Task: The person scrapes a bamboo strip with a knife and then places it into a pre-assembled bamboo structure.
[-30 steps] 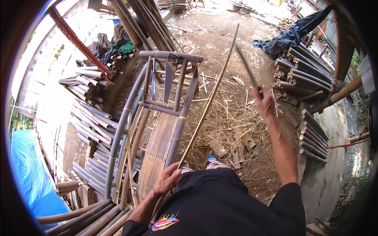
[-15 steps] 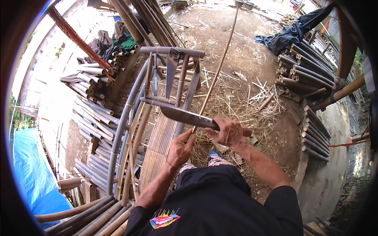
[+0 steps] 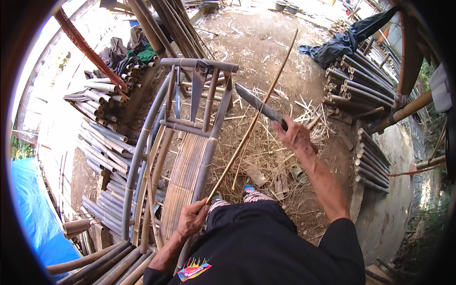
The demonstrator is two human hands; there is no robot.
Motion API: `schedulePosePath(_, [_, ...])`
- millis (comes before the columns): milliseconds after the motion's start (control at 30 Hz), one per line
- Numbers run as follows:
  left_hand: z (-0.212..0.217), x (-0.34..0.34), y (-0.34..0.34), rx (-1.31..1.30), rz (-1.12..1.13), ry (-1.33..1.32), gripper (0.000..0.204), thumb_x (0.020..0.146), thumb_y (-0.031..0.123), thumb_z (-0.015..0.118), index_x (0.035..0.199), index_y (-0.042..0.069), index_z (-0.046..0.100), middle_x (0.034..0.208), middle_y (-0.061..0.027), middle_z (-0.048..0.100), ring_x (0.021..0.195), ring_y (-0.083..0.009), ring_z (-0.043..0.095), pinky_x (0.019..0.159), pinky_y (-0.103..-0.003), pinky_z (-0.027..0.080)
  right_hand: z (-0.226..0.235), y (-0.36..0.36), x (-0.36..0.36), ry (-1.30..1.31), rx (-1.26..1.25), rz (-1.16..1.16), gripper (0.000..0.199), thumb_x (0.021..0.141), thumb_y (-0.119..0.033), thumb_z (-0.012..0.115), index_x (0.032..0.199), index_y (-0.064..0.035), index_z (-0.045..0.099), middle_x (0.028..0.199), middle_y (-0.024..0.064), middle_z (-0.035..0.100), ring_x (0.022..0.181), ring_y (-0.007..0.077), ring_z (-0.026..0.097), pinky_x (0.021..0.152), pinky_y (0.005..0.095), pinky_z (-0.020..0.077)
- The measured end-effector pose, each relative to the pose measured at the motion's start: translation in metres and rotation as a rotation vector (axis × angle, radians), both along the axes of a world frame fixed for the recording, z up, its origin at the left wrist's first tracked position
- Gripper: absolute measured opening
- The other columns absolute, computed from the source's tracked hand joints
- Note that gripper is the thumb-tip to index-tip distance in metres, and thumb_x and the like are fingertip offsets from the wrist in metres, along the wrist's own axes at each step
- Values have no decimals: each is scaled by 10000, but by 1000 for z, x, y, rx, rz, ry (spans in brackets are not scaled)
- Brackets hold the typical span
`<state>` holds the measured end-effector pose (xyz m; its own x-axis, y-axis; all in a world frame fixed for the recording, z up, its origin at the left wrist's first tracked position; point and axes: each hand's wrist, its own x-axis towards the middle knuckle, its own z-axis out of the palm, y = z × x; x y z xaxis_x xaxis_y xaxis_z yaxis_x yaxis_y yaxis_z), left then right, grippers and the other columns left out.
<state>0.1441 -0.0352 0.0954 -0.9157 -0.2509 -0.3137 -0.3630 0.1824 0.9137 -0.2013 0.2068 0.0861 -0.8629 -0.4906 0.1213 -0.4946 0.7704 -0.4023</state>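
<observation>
A long thin bamboo strip (image 3: 244, 137) slants up and away from my left hand (image 3: 192, 217), whose fingers are wrapped round its near end. My right hand (image 3: 295, 136) grips a machete (image 3: 254, 102) by the handle, its dark blade pointing up and to the left. The blade crosses the strip about midway along; whether they touch I cannot tell. Left of the strip stands a bamboo chair-like frame (image 3: 199, 128) with a slatted seat (image 3: 183, 166). A handsaw (image 3: 197, 90) hangs from its top rail.
Bamboo shavings (image 3: 266, 156) litter the dirt floor before my feet. Stacked bamboo poles (image 3: 107, 142) lie at left, with more pole stacks (image 3: 356, 85) at right. A blue tarp (image 3: 38, 204) spreads at far left. Two dark buckets (image 3: 286, 7) stand at the far end.
My left hand has drawn back toward me and left with the strip's end. The machete, held crosswise near the left hand before, has moved farther along the strip, its tip now pointing up.
</observation>
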Motion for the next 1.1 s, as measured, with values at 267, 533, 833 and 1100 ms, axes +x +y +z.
schedulePosePath(267, [7,21,-4,-252,-134,96,240,893,57,588,1111,-34,624,753,-149,625,657,-213,612,607,-307,474,11,18,-47,-4,-37,-107,647,918,-686,354,794,-86,561,521,-27,447,401,51,354,314,218,305])
schedulePosePath(533, [-57,72,-33,-428,-155,201,176,891,105,556,1003,-9,629,785,-200,635,726,-356,651,649,-398,508,29,54,-95,140,107,-181,701,860,-752,392,886,-85,603,646,139,628,616,296,646,537,427,480])
schedulePosePath(833, [-131,166,-83,-879,-270,-40,116,833,159,503,769,63,497,661,-173,557,614,-385,584,544,-475,458,49,104,-123,68,235,-392,669,866,-712,408,922,-81,622,880,235,676,848,437,654,750,519,500])
schedulePosePath(1100, [-163,252,-130,-985,-180,-84,92,817,100,489,847,22,527,851,-218,607,748,-411,604,623,-495,481,101,173,-177,122,77,-794,767,869,-734,353,1044,-55,664,992,279,656,963,431,637,807,510,495])
